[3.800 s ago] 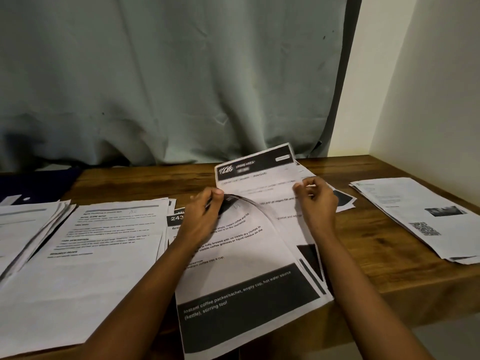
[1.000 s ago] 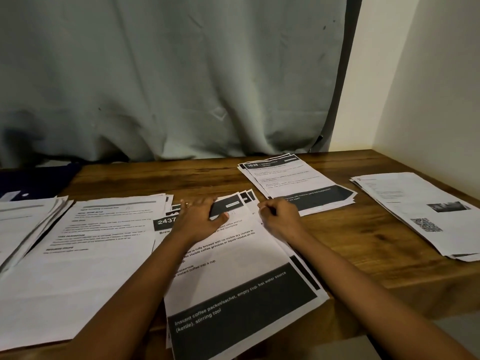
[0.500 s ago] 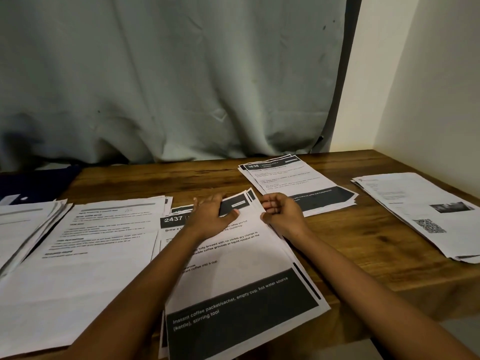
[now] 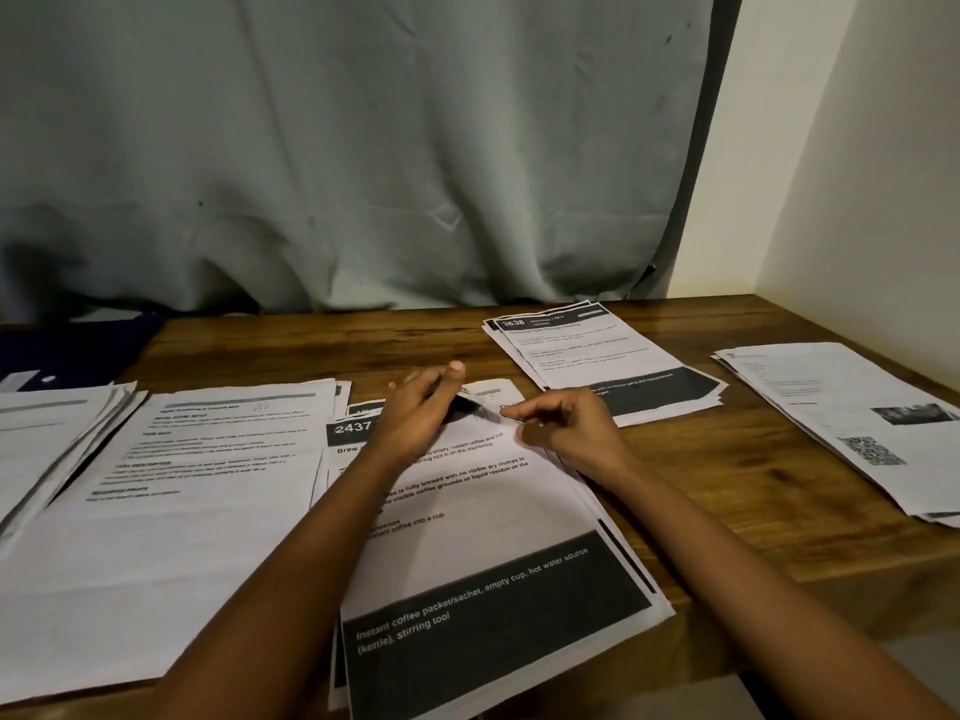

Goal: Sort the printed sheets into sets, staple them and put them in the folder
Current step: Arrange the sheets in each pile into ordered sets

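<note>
Right hand (image 4: 569, 431): fingers curled, pinching the far right corner of the 2437 stack (image 4: 483, 517). Left hand (image 4: 415, 415): fingers nearly straight at the stack's lifted far edge; grip cannot be told. Stack lies on a wooden table (image 4: 727, 501), curtain (image 4: 363, 148) beyond it, wall (image 4: 857, 174) to its right. Long axis runs away from the viewer, header farthest, near end overhanging the table edge.

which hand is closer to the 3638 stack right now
Right. The right hand lies just in front of the 3638 stack, almost at its near edge. The left hand is farther left, over the top of the 2437 stack.
</note>
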